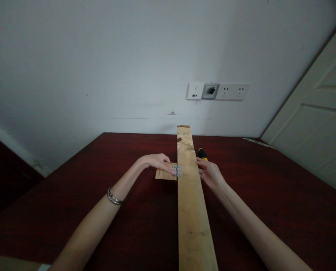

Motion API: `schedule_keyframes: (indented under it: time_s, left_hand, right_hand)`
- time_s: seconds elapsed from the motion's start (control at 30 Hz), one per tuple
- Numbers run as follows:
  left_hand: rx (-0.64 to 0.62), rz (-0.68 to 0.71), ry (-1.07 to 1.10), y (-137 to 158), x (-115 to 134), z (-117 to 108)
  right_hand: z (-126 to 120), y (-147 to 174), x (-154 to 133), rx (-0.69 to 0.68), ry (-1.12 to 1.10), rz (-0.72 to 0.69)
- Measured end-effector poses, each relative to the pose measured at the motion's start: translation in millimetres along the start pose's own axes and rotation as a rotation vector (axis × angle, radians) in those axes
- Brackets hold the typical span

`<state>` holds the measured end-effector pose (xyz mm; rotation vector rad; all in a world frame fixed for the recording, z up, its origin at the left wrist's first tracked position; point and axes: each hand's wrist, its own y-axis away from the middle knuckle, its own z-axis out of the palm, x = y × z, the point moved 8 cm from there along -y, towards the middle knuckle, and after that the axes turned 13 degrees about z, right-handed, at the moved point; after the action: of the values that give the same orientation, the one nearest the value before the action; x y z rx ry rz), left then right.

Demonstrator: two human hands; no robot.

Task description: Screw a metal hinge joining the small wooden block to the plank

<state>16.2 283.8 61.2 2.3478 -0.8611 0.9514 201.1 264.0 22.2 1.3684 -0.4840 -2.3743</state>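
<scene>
A long wooden plank (192, 210) runs from the front edge of the view toward the wall. At its left edge a small metal hinge (177, 171) joins it to a short wooden piece (165, 174). My left hand (158, 162) grips that short piece, thumb on top beside the hinge, the other fingers partly hidden. On the plank's far side, my right hand (210, 173) rests with its fingertips against the right edge; some of the fingers are hidden by the plank. Just beyond the right hand lies a black and yellow tool handle (202, 154), the rest of it out of sight.
The plank lies over a dark red table (128, 233) that meets a pale wall (100, 56). Sockets (231, 92) are set in the wall above. A white panelled door (320, 113) stands at the right, and a thin strip (258, 142) lies near the table's back right edge.
</scene>
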Motion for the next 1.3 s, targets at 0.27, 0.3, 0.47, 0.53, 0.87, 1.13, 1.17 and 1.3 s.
schedule_keyframes:
  time_s: [0.27,0.3,0.47,0.53,0.87,1.13,1.17,1.3]
  left_hand:
    - [-0.018,-0.062,-0.073,1,5,6]
    - [-0.020,-0.063,-0.059,1,4,7]
    - [-0.005,-0.064,-0.042,-1,-1,7]
    - [-0.001,-0.064,-0.028,-2,-3,8]
    - [0.032,-0.062,0.050,-5,-9,8]
    - [0.032,-0.056,0.038,-6,-10,9]
    - [0.032,-0.057,0.031,-6,-10,9]
    - [0.035,-0.057,0.045,-4,-9,10]
  right_hand:
    - [2,2,0,-0.004,-0.001,-0.003]
    - [2,2,0,-0.001,-0.001,-0.004]
    - [1,1,-1,0.017,0.002,-0.019]
    - [0,0,-1,0.018,-0.004,-0.019]
    - [1,-1,0,-0.006,-0.002,-0.017]
    - [-1,-3,-2,0.014,-0.008,-0.035]
    - [-1,-3,-2,0.015,-0.004,-0.034]
    - [-1,-4,-1,0.012,0.000,-0.033]
